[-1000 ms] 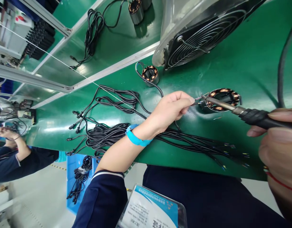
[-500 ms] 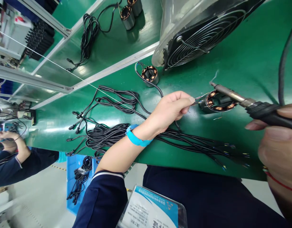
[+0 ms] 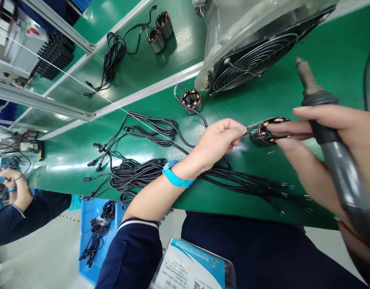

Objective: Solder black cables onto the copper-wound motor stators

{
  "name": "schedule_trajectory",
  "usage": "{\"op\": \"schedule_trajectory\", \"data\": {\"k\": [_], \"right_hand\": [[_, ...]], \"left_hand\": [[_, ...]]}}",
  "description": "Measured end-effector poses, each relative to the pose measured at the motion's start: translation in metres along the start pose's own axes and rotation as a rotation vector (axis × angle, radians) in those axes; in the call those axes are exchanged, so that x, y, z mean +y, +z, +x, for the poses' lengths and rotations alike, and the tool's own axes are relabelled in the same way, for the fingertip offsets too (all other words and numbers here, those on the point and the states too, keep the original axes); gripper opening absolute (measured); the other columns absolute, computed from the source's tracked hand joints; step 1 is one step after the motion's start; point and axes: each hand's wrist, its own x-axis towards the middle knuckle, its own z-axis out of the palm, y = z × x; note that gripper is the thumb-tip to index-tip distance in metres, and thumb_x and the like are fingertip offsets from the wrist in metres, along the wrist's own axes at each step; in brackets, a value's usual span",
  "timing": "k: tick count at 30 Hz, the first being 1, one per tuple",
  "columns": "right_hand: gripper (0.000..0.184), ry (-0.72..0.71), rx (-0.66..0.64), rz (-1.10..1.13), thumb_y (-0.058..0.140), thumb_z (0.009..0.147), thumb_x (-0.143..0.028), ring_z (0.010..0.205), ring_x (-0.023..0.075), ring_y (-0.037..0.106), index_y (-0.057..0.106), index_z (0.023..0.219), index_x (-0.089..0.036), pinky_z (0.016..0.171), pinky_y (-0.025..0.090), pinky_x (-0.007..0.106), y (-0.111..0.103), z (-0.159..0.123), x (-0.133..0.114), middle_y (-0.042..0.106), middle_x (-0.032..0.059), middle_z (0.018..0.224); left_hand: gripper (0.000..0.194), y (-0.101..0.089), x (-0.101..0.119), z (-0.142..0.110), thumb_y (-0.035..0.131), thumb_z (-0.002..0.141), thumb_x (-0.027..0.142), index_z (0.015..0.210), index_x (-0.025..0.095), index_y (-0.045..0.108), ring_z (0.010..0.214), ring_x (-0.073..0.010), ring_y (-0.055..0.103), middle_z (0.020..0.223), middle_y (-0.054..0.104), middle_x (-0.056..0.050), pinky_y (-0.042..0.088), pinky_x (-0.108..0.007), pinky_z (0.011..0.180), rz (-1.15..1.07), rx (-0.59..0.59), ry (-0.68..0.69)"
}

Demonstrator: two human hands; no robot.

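Note:
My left hand (image 3: 219, 140), with a blue band at its wrist, pinches thin wires (image 3: 250, 130) at the end of a black cable. These wires run to the left side of a motor stator (image 3: 263, 134) with copper windings, which sits on the green bench. My right hand (image 3: 326, 144) holds a soldering iron (image 3: 332, 132) between its fingers, the tip pointing up and away from the stator. Two fingertips of that hand reach the stator's right side and partly cover it. Whether they grip it I cannot tell.
Behind the stator stands a fan (image 3: 248, 64) with a wire guard. Another stator (image 3: 191, 100) is left of it. Bundled black cables (image 3: 137, 174) lie along the bench (image 3: 67, 156). A blue bin (image 3: 88, 228) holds more cables. At far left, a co-worker's hands (image 3: 12, 176) are busy.
My right hand has come left to the stator, and the soldering iron has swung from pointing left to pointing up. My left hand keeps its pinch on the wires.

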Motion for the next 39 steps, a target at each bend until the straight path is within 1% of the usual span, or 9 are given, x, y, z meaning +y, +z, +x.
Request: {"op": "schedule_trajectory", "data": {"k": [4,11,16,19,21,27,34,36,39], "right_hand": [[0.047,-0.095,-0.001,0.045,0.055,0.088,-0.036,0.098,0.0179,0.059,0.043,0.131,-0.021,0.085,0.051,0.038,0.014,0.007,0.002,0.059,0.0066,0.109],[0.037,-0.208,0.031,-0.081,0.052,0.090,-0.028,0.093,0.0182,0.055,0.045,0.125,-0.020,0.081,0.045,0.035,0.026,0.009,0.003,0.060,0.0029,0.091],[0.043,-0.229,0.068,-0.032,0.056,0.088,-0.025,0.098,0.0135,0.054,0.043,0.129,-0.022,0.086,0.044,0.029,0.028,0.011,0.004,0.060,0.0000,0.091],[0.045,-0.224,0.084,-0.019,0.057,0.088,-0.026,0.098,0.0124,0.055,0.042,0.130,-0.023,0.085,0.045,0.028,0.029,0.012,0.005,0.060,-0.0009,0.090],[0.044,-0.222,0.081,-0.028,0.056,0.088,-0.028,0.098,0.0132,0.055,0.042,0.130,-0.023,0.085,0.046,0.029,0.029,0.012,0.007,0.061,-0.0008,0.090],[0.050,-0.122,0.087,0.046,0.059,0.087,-0.030,0.095,0.0130,0.059,0.040,0.132,-0.022,0.083,0.048,0.029,0.030,0.009,0.008,0.060,0.0010,0.096],[0.047,-0.141,0.109,0.071,0.058,0.086,-0.025,0.091,0.0129,0.060,0.043,0.129,-0.021,0.082,0.051,0.029,0.030,0.012,0.007,0.061,-0.0001,0.090],[0.047,-0.158,0.101,0.089,0.059,0.085,-0.025,0.089,0.0122,0.060,0.044,0.129,-0.020,0.079,0.052,0.028,0.030,0.012,0.009,0.061,0.0003,0.090],[0.045,-0.164,0.102,0.044,0.058,0.087,-0.024,0.099,0.0124,0.059,0.044,0.130,-0.018,0.082,0.050,0.028,0.024,0.008,0.007,0.063,0.0016,0.095]], "left_hand": [[0.017,0.002,0.001,-0.001,0.050,0.085,0.014,0.069,0.013,0.042,0.040,0.0007,0.029,0.051,0.040,0.007,0.020,-0.015,0.042,0.012,0.007,0.006],[0.007,0.002,-0.004,-0.001,0.046,0.083,0.011,0.078,0.015,0.043,0.046,-0.0013,0.033,0.058,0.044,0.006,0.026,-0.016,0.045,0.076,0.072,0.097],[0.011,-0.004,-0.010,-0.004,0.048,0.088,0.026,0.082,0.017,0.045,0.058,-0.0052,0.041,0.068,0.045,0.003,0.036,-0.019,0.057,0.354,0.072,0.360],[0.011,-0.008,-0.008,-0.007,0.048,0.088,0.021,0.079,0.016,0.048,0.079,-0.0096,0.048,0.084,0.052,-0.003,0.040,-0.022,0.075,0.634,0.075,0.584],[0.011,-0.009,-0.006,-0.009,0.047,0.087,0.018,0.077,0.015,0.048,0.087,-0.0117,0.049,0.085,0.053,-0.004,0.039,-0.023,0.082,0.731,0.080,0.650],[0.011,-0.006,-0.007,-0.010,0.047,0.088,0.023,0.081,0.016,0.049,0.079,-0.0103,0.048,0.086,0.052,-0.003,0.039,-0.022,0.077,0.620,0.064,0.523],[0.014,-0.009,-0.004,-0.011,0.047,0.087,0.016,0.073,0.015,0.049,0.089,-0.0130,0.050,0.086,0.055,-0.006,0.040,-0.025,0.083,0.821,0.052,0.747],[0.012,-0.009,-0.004,-0.011,0.048,0.086,0.017,0.074,0.015,0.049,0.081,-0.0115,0.049,0.082,0.053,-0.004,0.040,-0.024,0.078,0.803,0.073,0.690],[0.012,-0.007,-0.007,-0.010,0.048,0.087,0.023,0.078,0.015,0.050,0.066,-0.0072,0.045,0.083,0.052,-0.002,0.039,-0.024,0.068,0.661,0.067,0.507]]}}
